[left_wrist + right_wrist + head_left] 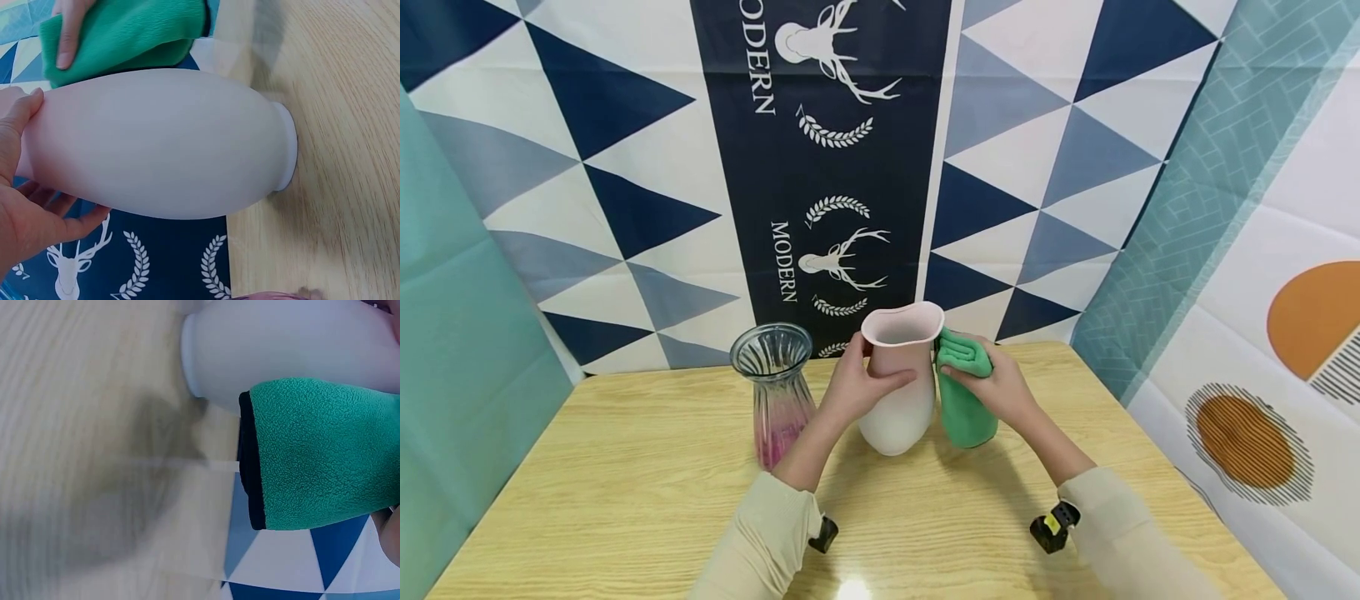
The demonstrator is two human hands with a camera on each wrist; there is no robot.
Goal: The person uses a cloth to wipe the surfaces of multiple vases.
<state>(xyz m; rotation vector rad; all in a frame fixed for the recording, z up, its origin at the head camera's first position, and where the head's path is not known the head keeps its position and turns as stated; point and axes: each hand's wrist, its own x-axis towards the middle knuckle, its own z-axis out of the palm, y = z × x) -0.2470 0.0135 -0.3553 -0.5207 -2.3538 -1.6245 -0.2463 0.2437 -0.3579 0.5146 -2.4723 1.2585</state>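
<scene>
A vase (pixel 901 392), pink at the neck and white below, stands near the back of the wooden table. My left hand (pixel 859 385) grips its neck, thumb across the front and fingers curled round the far left side, as the left wrist view also shows. On the vase's right, my right hand (pixel 996 379) holds a folded green towel (pixel 966 408) between thumb and fingers. The towel is up against the vase's upper right side. In the right wrist view the dark-edged towel (pixel 325 453) hangs beside the vase (pixel 275 350), its lower end off the table.
A ribbed glass vase (pixel 775 392), clear above and pink towards its base, stands left of my left forearm, which partly covers it. Patterned cloth (pixel 842 167) hangs behind the wooden table (pixel 625 492), with more cloth at both sides.
</scene>
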